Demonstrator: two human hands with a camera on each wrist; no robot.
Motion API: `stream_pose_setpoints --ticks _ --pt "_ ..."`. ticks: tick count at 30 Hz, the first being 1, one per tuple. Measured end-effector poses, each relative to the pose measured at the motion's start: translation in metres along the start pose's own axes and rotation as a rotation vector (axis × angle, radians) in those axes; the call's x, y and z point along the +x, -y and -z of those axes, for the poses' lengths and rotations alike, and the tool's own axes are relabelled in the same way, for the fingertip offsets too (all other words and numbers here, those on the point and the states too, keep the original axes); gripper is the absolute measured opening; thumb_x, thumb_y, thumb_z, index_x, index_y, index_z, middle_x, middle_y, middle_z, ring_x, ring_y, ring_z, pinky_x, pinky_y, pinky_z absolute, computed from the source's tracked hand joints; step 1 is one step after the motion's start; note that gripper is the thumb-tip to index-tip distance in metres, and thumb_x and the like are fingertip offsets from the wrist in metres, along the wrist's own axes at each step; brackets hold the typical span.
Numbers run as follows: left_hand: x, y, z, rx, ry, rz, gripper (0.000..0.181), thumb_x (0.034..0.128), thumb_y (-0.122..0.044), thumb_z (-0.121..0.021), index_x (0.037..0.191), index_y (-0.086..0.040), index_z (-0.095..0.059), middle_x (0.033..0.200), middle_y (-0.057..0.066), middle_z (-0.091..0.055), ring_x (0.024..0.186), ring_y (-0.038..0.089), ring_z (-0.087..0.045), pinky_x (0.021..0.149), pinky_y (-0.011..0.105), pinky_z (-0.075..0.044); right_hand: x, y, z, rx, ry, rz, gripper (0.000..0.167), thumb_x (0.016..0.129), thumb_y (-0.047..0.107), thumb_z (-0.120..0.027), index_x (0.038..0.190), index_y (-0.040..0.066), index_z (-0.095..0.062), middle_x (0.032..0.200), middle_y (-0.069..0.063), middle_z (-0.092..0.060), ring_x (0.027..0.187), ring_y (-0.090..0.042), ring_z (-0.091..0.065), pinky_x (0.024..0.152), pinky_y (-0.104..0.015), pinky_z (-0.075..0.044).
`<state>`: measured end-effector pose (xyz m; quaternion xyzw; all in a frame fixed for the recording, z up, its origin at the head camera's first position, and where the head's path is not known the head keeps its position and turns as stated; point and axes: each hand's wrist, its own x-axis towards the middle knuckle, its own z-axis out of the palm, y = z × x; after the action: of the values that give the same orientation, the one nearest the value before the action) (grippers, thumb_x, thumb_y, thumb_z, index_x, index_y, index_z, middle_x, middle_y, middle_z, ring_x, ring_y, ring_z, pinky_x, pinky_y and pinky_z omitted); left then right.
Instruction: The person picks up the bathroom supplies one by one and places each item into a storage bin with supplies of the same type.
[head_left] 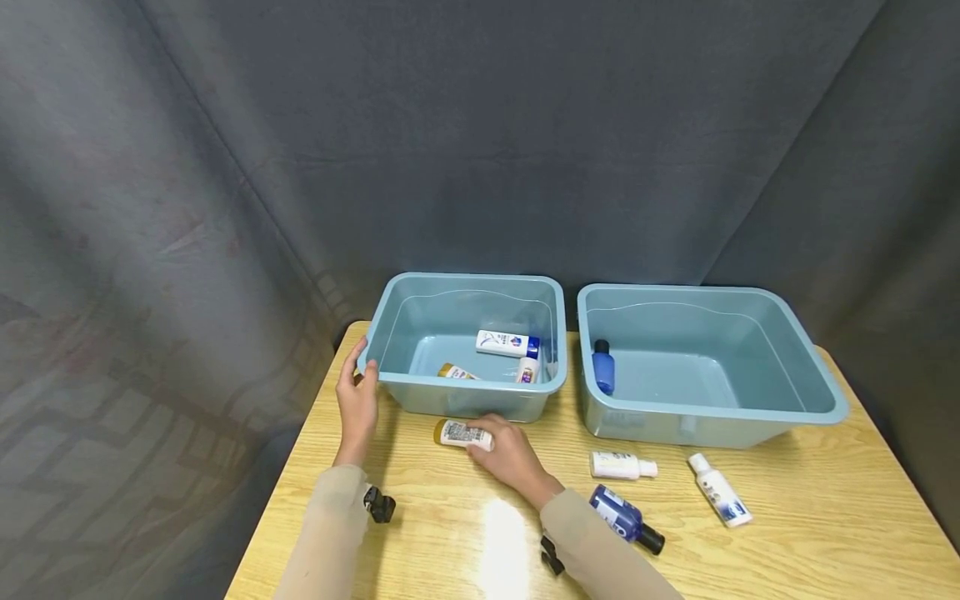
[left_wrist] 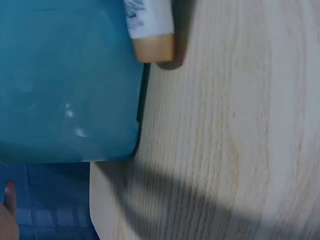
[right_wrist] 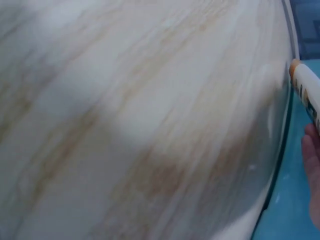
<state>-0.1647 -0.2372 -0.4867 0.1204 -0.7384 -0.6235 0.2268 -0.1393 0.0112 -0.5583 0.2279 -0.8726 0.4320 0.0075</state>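
In the head view my right hand (head_left: 510, 450) grips a small white bottle with a gold cap (head_left: 453, 432), just in front of the left blue bin (head_left: 450, 398). The cap points left, and my fingers cover the bottle's right end. That bottle (right_wrist: 307, 90) also shows at the right edge of the right wrist view, beside part of the hand (right_wrist: 312, 175). My left hand (head_left: 357, 408) holds the bin's front left corner at the rim. Inside this bin lie a white bottle with a blue cap (head_left: 502, 343), a gold-capped bottle (head_left: 455, 372) and a small white bottle (head_left: 527, 370).
A second blue bin (head_left: 712, 414) stands to the right, with a blue bottle (head_left: 603, 371) inside. On the wooden table (head_left: 420, 533) lie a white bottle (head_left: 615, 465), a dark blue bottle (head_left: 618, 512) and a white-and-blue bottle (head_left: 720, 490). A grey curtain (head_left: 480, 167) hangs behind.
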Motion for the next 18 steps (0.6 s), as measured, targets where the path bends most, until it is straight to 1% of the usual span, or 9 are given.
stream_pose_setpoints --ticks 1,4,8,13,18 --pt "-0.001 -0.002 0.0 -0.004 0.004 -0.005 0.044 0.1026 -0.015 -0.05 0.146 -0.015 -0.05 0.149 0.01 -0.045 0.117 0.031 -0.048 0.081 0.021 -0.043 0.0 0.001 0.001 0.005 -0.002 -0.002 0.037 0.082 0.017 -0.08 0.118 0.012 -0.072 0.117 -0.006 -0.068 0.11 -0.028 -0.064 0.098 -0.044 -0.049" --pt "-0.006 -0.014 0.0 -0.013 0.012 -0.026 0.044 0.1023 -0.012 -0.049 0.146 -0.009 -0.049 0.15 0.013 -0.044 0.119 0.03 -0.046 0.08 0.021 -0.042 -0.001 0.006 0.005 0.025 -0.005 -0.012 0.038 0.082 0.017 -0.08 0.118 0.014 -0.072 0.118 -0.004 -0.068 0.11 -0.025 -0.064 0.097 -0.042 -0.05" --pt "-0.011 -0.029 -0.001 -0.024 0.014 -0.047 0.044 0.1016 -0.008 -0.048 0.145 -0.003 -0.048 0.15 0.015 -0.044 0.122 0.026 -0.046 0.083 0.023 -0.042 -0.003 0.013 0.013 0.05 -0.019 -0.012 0.037 0.081 0.016 -0.081 0.117 0.015 -0.072 0.116 -0.002 -0.068 0.106 -0.022 -0.065 0.092 -0.039 -0.052" --pt "-0.01 -0.031 -0.002 -0.04 -0.004 -0.058 0.044 0.1004 -0.005 -0.049 0.144 0.0 -0.049 0.149 0.016 -0.046 0.124 0.025 -0.045 0.088 0.028 -0.038 -0.006 0.02 0.02 0.069 -0.04 0.012 0.037 0.08 0.015 -0.082 0.116 0.015 -0.072 0.114 0.0 -0.069 0.101 -0.019 -0.066 0.086 -0.033 -0.054" --pt "-0.011 -0.029 -0.002 -0.043 -0.014 -0.055 0.044 0.0998 -0.005 -0.049 0.143 -0.001 -0.05 0.148 0.015 -0.047 0.124 0.025 -0.045 0.088 0.029 -0.039 -0.008 0.028 0.026 0.077 -0.028 0.032 0.038 0.08 0.014 -0.082 0.116 0.015 -0.072 0.115 0.0 -0.068 0.097 -0.017 -0.066 0.08 -0.026 -0.055"
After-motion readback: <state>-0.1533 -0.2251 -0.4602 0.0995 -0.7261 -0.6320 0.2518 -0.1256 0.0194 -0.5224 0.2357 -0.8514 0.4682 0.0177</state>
